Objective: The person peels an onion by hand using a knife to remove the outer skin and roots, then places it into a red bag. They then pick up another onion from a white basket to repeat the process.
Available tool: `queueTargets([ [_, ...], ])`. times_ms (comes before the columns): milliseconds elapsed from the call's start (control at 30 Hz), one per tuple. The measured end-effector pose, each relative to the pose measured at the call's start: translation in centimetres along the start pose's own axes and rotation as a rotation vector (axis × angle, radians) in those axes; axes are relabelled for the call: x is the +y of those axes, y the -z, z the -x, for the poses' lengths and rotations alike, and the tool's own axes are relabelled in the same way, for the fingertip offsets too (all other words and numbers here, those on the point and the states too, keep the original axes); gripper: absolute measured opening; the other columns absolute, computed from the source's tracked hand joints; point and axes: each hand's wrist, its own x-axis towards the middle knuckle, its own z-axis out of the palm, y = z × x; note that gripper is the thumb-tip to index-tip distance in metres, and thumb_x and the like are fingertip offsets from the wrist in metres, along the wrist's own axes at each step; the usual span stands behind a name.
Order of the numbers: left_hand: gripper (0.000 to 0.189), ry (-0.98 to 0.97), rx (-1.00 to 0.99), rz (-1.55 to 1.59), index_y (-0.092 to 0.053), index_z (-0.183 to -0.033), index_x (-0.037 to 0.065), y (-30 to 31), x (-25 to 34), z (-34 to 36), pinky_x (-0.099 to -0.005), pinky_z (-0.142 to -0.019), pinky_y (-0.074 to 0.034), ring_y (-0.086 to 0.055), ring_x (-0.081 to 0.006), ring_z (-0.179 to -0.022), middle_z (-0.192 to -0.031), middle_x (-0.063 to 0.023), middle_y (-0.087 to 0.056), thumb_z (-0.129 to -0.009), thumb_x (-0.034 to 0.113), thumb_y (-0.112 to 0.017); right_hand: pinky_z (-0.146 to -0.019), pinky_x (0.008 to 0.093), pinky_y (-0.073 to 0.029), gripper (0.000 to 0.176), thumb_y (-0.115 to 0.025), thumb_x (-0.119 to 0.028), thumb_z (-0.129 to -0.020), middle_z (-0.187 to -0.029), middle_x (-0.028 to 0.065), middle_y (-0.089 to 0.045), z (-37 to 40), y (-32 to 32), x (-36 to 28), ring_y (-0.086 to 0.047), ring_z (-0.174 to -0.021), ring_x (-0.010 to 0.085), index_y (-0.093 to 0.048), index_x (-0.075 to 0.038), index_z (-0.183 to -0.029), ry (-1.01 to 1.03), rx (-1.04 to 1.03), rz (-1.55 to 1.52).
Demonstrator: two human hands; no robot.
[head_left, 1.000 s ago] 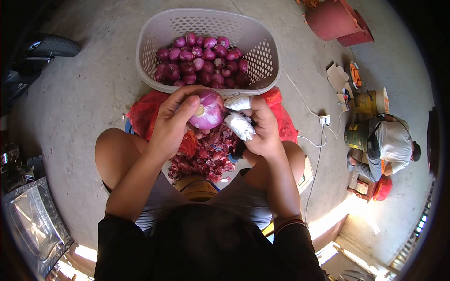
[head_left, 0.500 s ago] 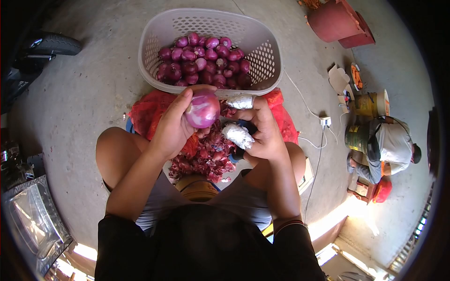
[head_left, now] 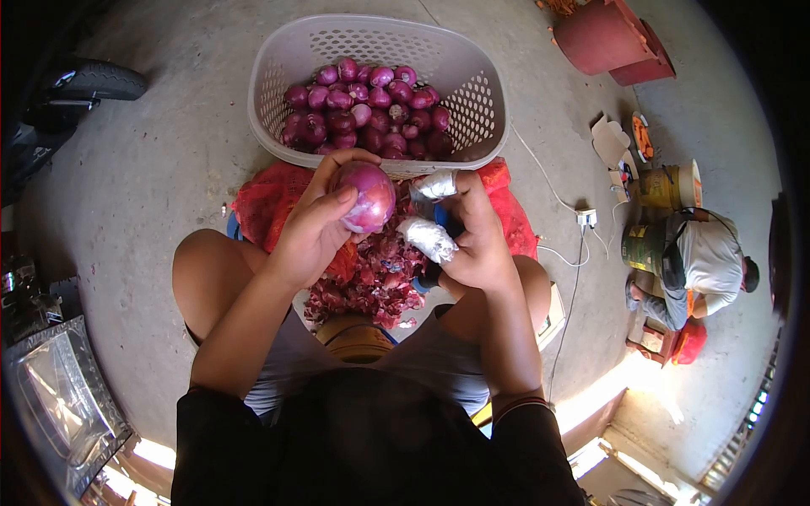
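Observation:
A large purple onion (head_left: 369, 199) is in my left hand (head_left: 316, 223), the thumb across its near face. To its right is my right hand (head_left: 477, 232), its thumb and a finger wrapped in silver foil or tape (head_left: 428, 239). Those two wrapped tips are apart, with no object visible between them; the other fingers are partly hidden. Beneath both hands lies a heap of dark red onion skins (head_left: 367, 282). Just beyond them stands a grey perforated basket (head_left: 380, 29) holding several purple onions (head_left: 342, 121).
Red mesh sacks (head_left: 266, 202) lie under and beside the hands. A power strip (head_left: 585, 218) with cables is on the floor to the right. Farther right a person (head_left: 709, 261) bends near buckets (head_left: 666, 187). A wheel (head_left: 101, 79) shows at the upper left.
The onion has turned slightly in my left hand, and the left thumb has slid down onto its face. The dark scrap of skin by my right fingertips no longer shows there.

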Motion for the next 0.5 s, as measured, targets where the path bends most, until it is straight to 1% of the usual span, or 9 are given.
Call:
queueTargets([
  [100,0.048,-0.009,0.012,-0.012,-0.037,-0.123,0.004,0.0,0.0,0.0,-0.0294,-0.086,-0.043,-0.051,-0.0151,-0.101,-0.109,-0.008,-0.048,-0.085,0.027,-0.055,-0.068,0.0309,-0.047,0.037,-0.068,-0.001,-0.07,-0.087,0.0125,-0.058,0.0,0.2,-0.3,-0.06,-0.076,0.0251,-0.047,-0.003,-0.101,-0.175,0.004,-0.063],
  [133,0.048,-0.011,0.015,-0.014,-0.037,-0.123,0.004,0.0,0.0,0.0,-0.0296,-0.086,-0.043,-0.051,-0.0152,-0.101,-0.109,-0.008,-0.048,-0.085,0.026,-0.055,-0.067,0.0311,-0.047,0.031,-0.065,0.0,-0.072,-0.085,0.0113,-0.058,0.1,0.0,-0.3,-0.06,-0.075,0.0246,-0.049,-0.003,-0.098,-0.168,0.045,-0.028],
  [233,0.048,-0.018,0.022,-0.044,-0.037,-0.123,0.004,-0.1,0.0,0.1,-0.0299,-0.087,-0.042,-0.051,-0.0153,-0.102,-0.109,-0.0082,-0.048,-0.084,0.025,-0.056,-0.068,0.0311,-0.047,0.028,-0.063,0.001,-0.075,-0.084,0.0106,-0.058,-0.2,-0.3,0.2,-0.059,-0.075,0.0231,-0.049,-0.002,-0.098,-0.023,0.072,-0.035],
  [333,0.049,-0.039,0.027,-0.124,-0.038,-0.122,0.004,-0.1,-0.1,0.0,-0.0298,-0.088,-0.041,-0.05,-0.0153,-0.102,-0.109,-0.0083,-0.048,-0.082,0.023,-0.057,-0.07,0.0311,-0.046,0.03,-0.057,0.003,-0.078,-0.085,0.011,-0.058,-0.7,-0.2,-0.8,-0.059,-0.078,0.0218,-0.046,-0.002,-0.105,-0.184,0.026,-0.075],
  [433,0.05,-0.066,0.021,-0.184,-0.039,-0.121,0.004,0.1,-0.5,0.0,-0.0296,-0.089,-0.041,-0.049,-0.0153,-0.102,-0.109,-0.0084,-0.048,-0.079,0.023,-0.059,-0.075,0.0322,-0.045,0.035,-0.053,0.004,-0.079,-0.087,0.0129,-0.057,-0.7,0.4,-2.1,-0.058,-0.082,0.0217,-0.04,-0.003,-0.111,-0.468,-0.093,-0.182],
  [500,0.051,-0.074,0.006,-0.203,-0.04,-0.12,0.004,0.2,-0.6,-0.1,-0.0295,-0.089,-0.04,-0.049,-0.0154,-0.103,-0.109,-0.0084,-0.048,-0.078,0.023,-0.06,-0.069,0.0321,-0.047,0.036,-0.05,0.003,-0.08,-0.087,0.0131,-0.055,-0.7,0.0,-1.6,-0.059,-0.077,0.0213,-0.036,-0.004,-0.112,-0.355,-0.137,-0.104],
])
